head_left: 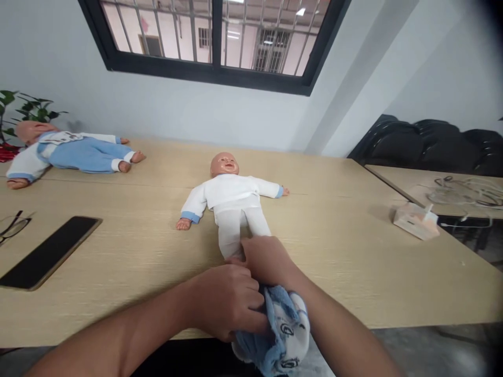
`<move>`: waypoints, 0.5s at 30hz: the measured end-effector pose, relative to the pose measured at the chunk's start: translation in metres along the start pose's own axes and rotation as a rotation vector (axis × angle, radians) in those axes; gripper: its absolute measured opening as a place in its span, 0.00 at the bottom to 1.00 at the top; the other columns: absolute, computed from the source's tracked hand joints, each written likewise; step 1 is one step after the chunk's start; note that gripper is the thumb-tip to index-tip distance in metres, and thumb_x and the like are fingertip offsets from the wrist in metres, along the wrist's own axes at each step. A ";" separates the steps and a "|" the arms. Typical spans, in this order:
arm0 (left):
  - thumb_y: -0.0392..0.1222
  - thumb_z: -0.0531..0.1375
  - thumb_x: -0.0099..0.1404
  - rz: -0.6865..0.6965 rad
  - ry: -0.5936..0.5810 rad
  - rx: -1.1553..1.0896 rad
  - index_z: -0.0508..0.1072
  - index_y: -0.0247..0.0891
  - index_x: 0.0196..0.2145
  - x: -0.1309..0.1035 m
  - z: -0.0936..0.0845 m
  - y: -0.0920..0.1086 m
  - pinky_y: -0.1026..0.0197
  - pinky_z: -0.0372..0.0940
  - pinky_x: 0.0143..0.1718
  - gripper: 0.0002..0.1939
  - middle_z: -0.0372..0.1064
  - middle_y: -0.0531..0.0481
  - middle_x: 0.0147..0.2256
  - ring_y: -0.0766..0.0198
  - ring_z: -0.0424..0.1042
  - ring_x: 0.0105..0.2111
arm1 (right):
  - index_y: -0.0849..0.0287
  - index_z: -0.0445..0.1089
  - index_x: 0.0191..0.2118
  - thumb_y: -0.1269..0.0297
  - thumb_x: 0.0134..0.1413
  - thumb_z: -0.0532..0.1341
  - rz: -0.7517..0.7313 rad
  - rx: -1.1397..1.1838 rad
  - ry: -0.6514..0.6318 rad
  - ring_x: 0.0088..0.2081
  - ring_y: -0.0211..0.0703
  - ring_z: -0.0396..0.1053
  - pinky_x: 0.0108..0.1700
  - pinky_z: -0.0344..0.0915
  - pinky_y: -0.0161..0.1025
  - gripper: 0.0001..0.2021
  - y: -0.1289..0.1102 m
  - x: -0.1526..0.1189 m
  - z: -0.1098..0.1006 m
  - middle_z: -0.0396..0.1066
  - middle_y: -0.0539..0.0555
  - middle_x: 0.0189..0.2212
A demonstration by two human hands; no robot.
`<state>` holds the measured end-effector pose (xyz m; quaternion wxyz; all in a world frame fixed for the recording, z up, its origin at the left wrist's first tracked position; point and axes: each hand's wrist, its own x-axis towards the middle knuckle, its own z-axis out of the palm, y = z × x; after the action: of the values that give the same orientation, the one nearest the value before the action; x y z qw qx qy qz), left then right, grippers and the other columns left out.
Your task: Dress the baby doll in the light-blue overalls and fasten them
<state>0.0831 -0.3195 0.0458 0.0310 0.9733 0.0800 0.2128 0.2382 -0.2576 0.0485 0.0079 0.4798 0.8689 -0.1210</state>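
Observation:
A baby doll (233,193) in a white top with blue cuffs and white leggings lies on its back, feet toward me. At its lower legs, my right hand (267,259) is closed around a foot, its fingertips mostly hidden. My left hand (231,301) has curled fingers gripping a bunched blue-and-white baby garment (281,332) with printed eyes. That garment hangs over the table's near edge, against my right wrist; whether it encircles the wrist I cannot tell.
Another doll (88,152) in blue trousers lies at the back left beside a plant (33,110). A phone (51,251) and glasses (13,228) are on the left. Toward the right edge stands a small whitish box (415,221); cables (471,191) lie on a neighbouring table.

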 end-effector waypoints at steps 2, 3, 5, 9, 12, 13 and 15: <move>0.41 0.66 0.61 -0.005 -0.011 -0.032 0.75 0.43 0.39 0.000 0.001 0.001 0.52 0.58 0.30 0.07 0.70 0.53 0.28 0.60 0.66 0.28 | 0.57 0.73 0.32 0.39 0.59 0.61 0.024 0.106 0.029 0.27 0.50 0.69 0.31 0.56 0.44 0.23 0.001 0.002 -0.003 0.74 0.60 0.25; 0.42 0.66 0.61 -0.002 -0.012 -0.051 0.75 0.43 0.40 0.001 0.002 0.003 0.53 0.57 0.30 0.08 0.70 0.53 0.27 0.60 0.66 0.28 | 0.56 0.72 0.33 0.40 0.58 0.62 0.048 0.182 0.052 0.26 0.48 0.67 0.31 0.56 0.43 0.22 0.002 0.003 -0.006 0.74 0.58 0.25; 0.43 0.66 0.62 0.027 -0.009 -0.084 0.75 0.42 0.42 0.001 0.004 0.007 0.53 0.57 0.28 0.10 0.69 0.54 0.26 0.60 0.65 0.27 | 0.56 0.71 0.34 0.41 0.58 0.63 0.084 0.386 0.100 0.27 0.44 0.64 0.31 0.55 0.41 0.20 0.007 0.007 -0.013 0.72 0.54 0.26; 0.42 0.65 0.64 0.041 -0.012 -0.042 0.74 0.41 0.42 -0.001 0.007 0.011 0.53 0.57 0.28 0.08 0.69 0.54 0.25 0.60 0.66 0.26 | 0.57 0.68 0.34 0.40 0.60 0.62 0.108 0.986 0.142 0.25 0.39 0.59 0.28 0.55 0.38 0.22 0.018 0.016 -0.021 0.65 0.48 0.24; 0.42 0.63 0.66 -0.040 -0.009 -0.023 0.74 0.42 0.42 -0.007 0.007 0.001 0.55 0.58 0.30 0.07 0.70 0.53 0.26 0.60 0.67 0.26 | 0.58 0.69 0.36 0.37 0.60 0.60 0.090 1.359 0.165 0.27 0.39 0.62 0.29 0.58 0.37 0.24 0.021 0.019 -0.020 0.67 0.49 0.26; 0.43 0.62 0.66 -0.071 -0.006 -0.038 0.74 0.42 0.43 -0.010 0.006 -0.005 0.55 0.59 0.31 0.08 0.71 0.52 0.27 0.60 0.69 0.27 | 0.58 0.70 0.37 0.37 0.59 0.61 0.071 1.427 0.156 0.29 0.40 0.64 0.31 0.61 0.37 0.25 0.022 0.019 -0.020 0.69 0.51 0.29; 0.43 0.61 0.66 -0.138 0.005 -0.062 0.73 0.42 0.46 -0.016 0.002 -0.017 0.56 0.61 0.34 0.11 0.74 0.50 0.31 0.59 0.71 0.30 | 0.59 0.72 0.41 0.38 0.57 0.63 0.006 1.495 0.092 0.35 0.43 0.69 0.36 0.65 0.38 0.25 0.024 0.017 -0.020 0.73 0.54 0.35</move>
<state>0.0675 -0.3060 0.0357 0.0757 0.9635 0.1402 0.2151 0.2510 -0.2269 0.0606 -0.3562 0.3641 0.5534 -0.6590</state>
